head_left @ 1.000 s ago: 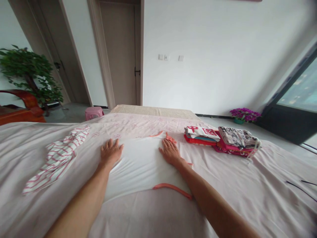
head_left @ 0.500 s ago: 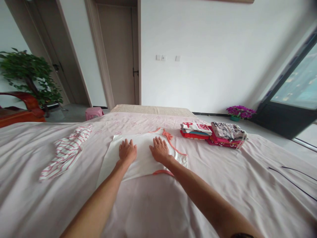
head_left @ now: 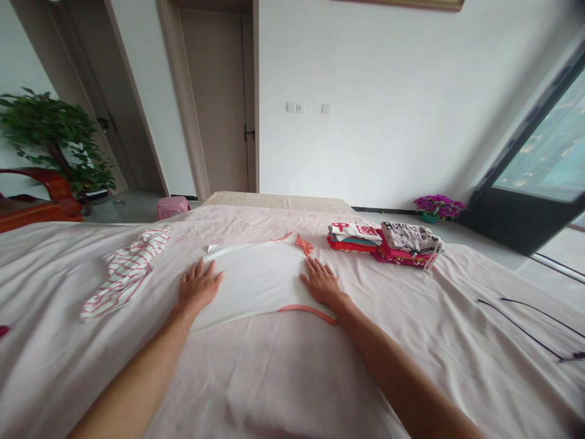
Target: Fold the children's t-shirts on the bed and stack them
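A white sleeveless top point(head_left: 260, 274) with coral-orange trim lies spread on the pale pink sheet point(head_left: 274, 378). Its trimmed neck and armholes point to the right. My left hand point(head_left: 200, 285) rests flat on the hem end at the left, fingers spread and holding nothing. On the neck end at the right, my right hand point(head_left: 321, 280) presses flat with its fingers stretched out, covering part of the trim. A red-and-white striped garment point(head_left: 128, 271) lies crumpled to the left of my left hand.
Two stacks of folded clothes, one topped by a white-and-red piece point(head_left: 354, 231), the other by a printed garment point(head_left: 406, 239), sit beyond my right hand. Black cords point(head_left: 521, 329) lie at the right. Past the bed stand a pink stool point(head_left: 172, 207) and purple flowers point(head_left: 439, 207).
My hands have slid apart over the white top, the left toward its hem, the right toward its neck end. The view has shifted slightly to the right.
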Demonstrator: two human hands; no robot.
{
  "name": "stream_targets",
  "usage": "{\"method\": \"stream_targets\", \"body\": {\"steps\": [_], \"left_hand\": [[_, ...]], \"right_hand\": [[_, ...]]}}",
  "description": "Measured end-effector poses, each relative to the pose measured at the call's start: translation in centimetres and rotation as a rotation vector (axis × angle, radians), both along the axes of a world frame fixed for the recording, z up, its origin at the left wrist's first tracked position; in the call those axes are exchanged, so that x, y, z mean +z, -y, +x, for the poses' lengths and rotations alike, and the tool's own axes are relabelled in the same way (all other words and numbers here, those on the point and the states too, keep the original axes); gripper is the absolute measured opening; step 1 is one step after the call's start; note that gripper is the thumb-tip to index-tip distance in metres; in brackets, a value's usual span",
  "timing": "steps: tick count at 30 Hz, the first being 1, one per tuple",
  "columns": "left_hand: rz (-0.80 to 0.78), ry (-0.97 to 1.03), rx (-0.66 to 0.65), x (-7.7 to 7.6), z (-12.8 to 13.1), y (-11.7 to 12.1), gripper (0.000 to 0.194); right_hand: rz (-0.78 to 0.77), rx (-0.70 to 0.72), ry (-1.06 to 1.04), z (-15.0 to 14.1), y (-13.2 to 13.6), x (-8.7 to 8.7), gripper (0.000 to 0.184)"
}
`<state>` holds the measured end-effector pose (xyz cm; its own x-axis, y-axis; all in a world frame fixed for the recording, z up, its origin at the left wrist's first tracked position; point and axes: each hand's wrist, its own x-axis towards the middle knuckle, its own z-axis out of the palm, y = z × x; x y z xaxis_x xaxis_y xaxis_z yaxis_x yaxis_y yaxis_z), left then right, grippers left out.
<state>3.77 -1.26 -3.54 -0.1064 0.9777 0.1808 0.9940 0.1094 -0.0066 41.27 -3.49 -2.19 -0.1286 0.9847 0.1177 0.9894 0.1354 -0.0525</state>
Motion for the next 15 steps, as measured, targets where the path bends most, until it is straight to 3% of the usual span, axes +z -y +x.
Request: {"method": "stream_targets", "body": {"steps": [3,6,10,15], "left_hand": [[0.04,-0.06,0.051,0.6,0.0,0.9,0.062],[0.117,-0.139,0.032,1.8,1.7,1.7,0.056],[0.148,-0.05,-0.117,2.8,6.4,2.6,0.055],[0.056,0.104,-0.344,1.9,11.5,4.5,0.06]], "right_hand": [[-0.002,-0.022,0.009,1.0,0.5,0.1,0.064],[-0.015,-0.051,0.023,0.7,0.7,0.5,0.063],[0.045,-0.007,0.018,-2.6,1.9,1.0,0.063],[0.038,0.176,-0.051,-7.2,4.3,0.7,0.064]]}}
